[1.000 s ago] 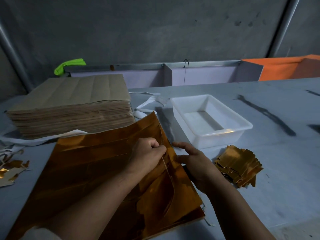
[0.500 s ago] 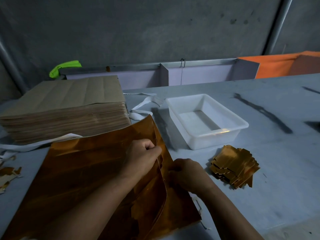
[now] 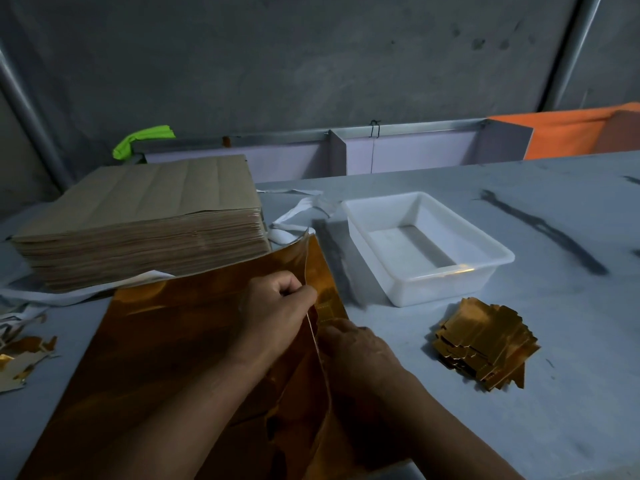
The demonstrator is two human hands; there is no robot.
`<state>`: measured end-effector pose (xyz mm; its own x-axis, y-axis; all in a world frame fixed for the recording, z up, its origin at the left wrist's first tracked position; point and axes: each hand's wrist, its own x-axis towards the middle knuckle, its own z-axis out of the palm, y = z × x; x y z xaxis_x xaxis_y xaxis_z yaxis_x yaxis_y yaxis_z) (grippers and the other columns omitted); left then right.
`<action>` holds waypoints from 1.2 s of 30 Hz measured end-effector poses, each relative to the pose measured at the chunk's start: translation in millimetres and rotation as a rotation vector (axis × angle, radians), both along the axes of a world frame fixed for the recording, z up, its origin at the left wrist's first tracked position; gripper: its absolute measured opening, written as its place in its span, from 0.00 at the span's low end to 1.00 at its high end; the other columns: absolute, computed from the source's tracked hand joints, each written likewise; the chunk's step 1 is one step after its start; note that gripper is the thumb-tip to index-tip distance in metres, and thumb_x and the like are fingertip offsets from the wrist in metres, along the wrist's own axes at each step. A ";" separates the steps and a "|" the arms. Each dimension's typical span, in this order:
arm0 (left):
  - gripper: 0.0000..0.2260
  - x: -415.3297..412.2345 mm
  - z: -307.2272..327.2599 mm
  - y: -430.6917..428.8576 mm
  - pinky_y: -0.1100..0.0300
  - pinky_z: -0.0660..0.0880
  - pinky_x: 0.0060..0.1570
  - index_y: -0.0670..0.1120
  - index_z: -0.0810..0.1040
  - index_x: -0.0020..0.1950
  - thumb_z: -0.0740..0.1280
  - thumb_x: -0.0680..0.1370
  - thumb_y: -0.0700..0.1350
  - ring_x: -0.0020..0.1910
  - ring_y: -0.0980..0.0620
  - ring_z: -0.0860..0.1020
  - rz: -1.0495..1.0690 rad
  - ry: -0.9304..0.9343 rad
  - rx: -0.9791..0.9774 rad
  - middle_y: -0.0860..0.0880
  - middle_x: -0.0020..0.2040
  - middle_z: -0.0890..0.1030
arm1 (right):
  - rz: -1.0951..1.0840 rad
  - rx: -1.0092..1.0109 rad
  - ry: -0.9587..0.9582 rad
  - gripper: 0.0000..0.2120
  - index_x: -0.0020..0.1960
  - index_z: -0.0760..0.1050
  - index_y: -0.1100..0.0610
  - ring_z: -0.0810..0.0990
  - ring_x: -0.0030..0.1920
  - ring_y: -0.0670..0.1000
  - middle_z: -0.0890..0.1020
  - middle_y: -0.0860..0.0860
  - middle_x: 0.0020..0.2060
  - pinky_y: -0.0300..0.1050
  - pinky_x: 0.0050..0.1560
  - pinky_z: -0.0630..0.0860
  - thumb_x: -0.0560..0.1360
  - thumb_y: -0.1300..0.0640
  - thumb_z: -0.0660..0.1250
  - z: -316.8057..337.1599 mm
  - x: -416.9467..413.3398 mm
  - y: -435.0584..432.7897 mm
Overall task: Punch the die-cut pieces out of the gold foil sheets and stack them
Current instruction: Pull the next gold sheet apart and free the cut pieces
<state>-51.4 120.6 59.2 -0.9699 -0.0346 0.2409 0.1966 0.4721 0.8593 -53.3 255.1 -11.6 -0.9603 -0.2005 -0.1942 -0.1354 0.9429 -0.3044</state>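
Observation:
A large gold foil sheet (image 3: 166,344) lies on the table in front of me, on top of more gold sheets. My left hand (image 3: 273,317) pinches the right edge of the top sheet and lifts it, so the edge curls up. My right hand (image 3: 360,355) sits just under and beside that lifted edge, fingers curled on the foil beneath; what it grips is partly hidden. A pile of punched gold pieces (image 3: 485,344) lies to the right of my hands.
A white plastic tub (image 3: 429,275) stands behind the pile of pieces. A thick stack of brown-backed sheets (image 3: 145,220) fills the back left. Gold and white scraps (image 3: 24,355) lie at the left edge. White strips (image 3: 294,216) lie between stack and tub.
My right hand has slid from the sheet's right edge in toward me and curled under the lifted foil. My left hand keeps its pinch on the raised edge.

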 end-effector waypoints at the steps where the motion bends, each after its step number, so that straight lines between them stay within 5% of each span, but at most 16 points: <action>1: 0.09 -0.1 3.8 -2.0 0.60 0.71 0.30 0.36 0.77 0.36 0.69 0.73 0.40 0.28 0.54 0.72 0.010 0.005 0.023 0.43 0.28 0.74 | -0.010 -0.019 -0.001 0.20 0.72 0.67 0.46 0.69 0.68 0.57 0.68 0.49 0.72 0.56 0.68 0.69 0.81 0.44 0.57 -3.4 0.2 0.7; 10: 0.08 -5.7 17.2 -13.9 0.62 0.67 0.30 0.38 0.78 0.36 0.68 0.74 0.39 0.29 0.52 0.71 0.087 -0.055 0.134 0.46 0.28 0.72 | -0.029 -0.033 0.046 0.22 0.71 0.65 0.44 0.69 0.68 0.57 0.68 0.48 0.72 0.55 0.66 0.67 0.81 0.39 0.56 -15.8 -2.5 3.2; 15: 0.12 -5.9 -3.1 8.5 0.66 0.67 0.26 0.41 0.80 0.34 0.71 0.74 0.46 0.24 0.60 0.70 -0.011 -0.133 0.030 0.53 0.23 0.73 | -0.081 -0.144 0.172 0.16 0.66 0.70 0.48 0.72 0.63 0.54 0.73 0.49 0.66 0.49 0.63 0.72 0.80 0.46 0.60 -12.0 4.6 13.7; 18: 0.16 -3.9 -16.2 27.5 0.62 0.70 0.33 0.44 0.80 0.33 0.70 0.75 0.54 0.29 0.56 0.74 -0.058 -0.171 -0.006 0.51 0.27 0.77 | -0.119 -0.205 0.280 0.13 0.63 0.76 0.51 0.76 0.59 0.53 0.76 0.50 0.61 0.42 0.55 0.72 0.79 0.53 0.65 -7.6 9.1 33.8; 25: 0.14 -10.9 -34.7 84.2 0.64 0.70 0.31 0.40 0.81 0.41 0.69 0.76 0.52 0.29 0.55 0.74 -0.172 -0.276 -0.081 0.50 0.29 0.76 | -0.459 -0.208 0.429 0.16 0.63 0.78 0.47 0.80 0.56 0.52 0.80 0.51 0.60 0.43 0.48 0.75 0.79 0.59 0.62 9.8 17.7 94.8; 31: 0.12 -26.8 -36.3 152.2 0.56 0.77 0.50 0.43 0.82 0.48 0.68 0.75 0.51 0.50 0.45 0.80 -0.263 -0.387 -0.237 0.44 0.46 0.83 | -0.809 -0.226 0.365 0.18 0.67 0.73 0.50 0.73 0.63 0.59 0.75 0.56 0.62 0.49 0.54 0.70 0.77 0.56 0.60 20.4 34.6 151.0; 36: 0.17 -34.8 -38.3 196.3 0.58 0.68 0.36 0.40 0.81 0.53 0.67 0.74 0.52 0.52 0.42 0.80 -0.268 -0.476 -0.350 0.38 0.51 0.82 | -0.944 -0.234 0.238 0.19 0.69 0.67 0.55 0.71 0.61 0.66 0.68 0.60 0.64 0.52 0.56 0.69 0.79 0.56 0.59 12.3 48.0 180.4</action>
